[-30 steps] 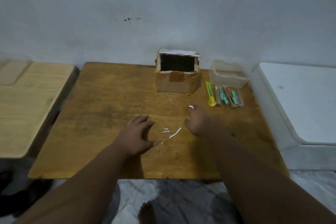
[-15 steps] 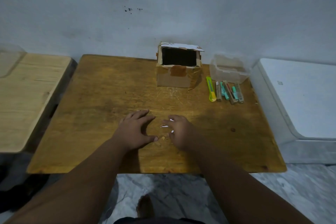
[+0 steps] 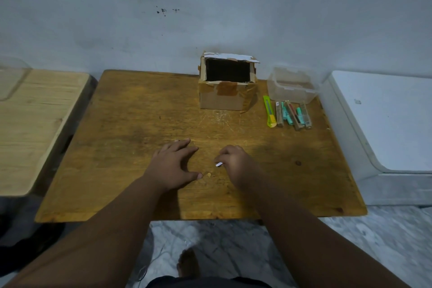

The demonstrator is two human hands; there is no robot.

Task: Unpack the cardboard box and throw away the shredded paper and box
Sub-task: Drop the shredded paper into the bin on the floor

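An open cardboard box (image 3: 224, 97) with brown tape stands at the far edge of the brown wooden table (image 3: 121, 128), against the wall; its inside looks dark. My left hand (image 3: 174, 166) rests flat on the table, fingers spread, holding nothing. Just to its right, my right hand (image 3: 235, 162) is closed on white shredded paper strips (image 3: 219, 164); one strip end pokes out from the fingers. A tiny crumb (image 3: 208, 174) lies between the hands.
Right of the box lie a yellow-green utility knife (image 3: 269, 111) and several small teal and brown packets (image 3: 293, 114), in front of a clear plastic container (image 3: 292, 85). A lighter wooden table (image 3: 30, 128) stands left, a white appliance (image 3: 385, 119) right.
My right hand moved left from near the table's middle right to the loose white strips and closed over them. The strips no longer lie free. My left hand stayed put.
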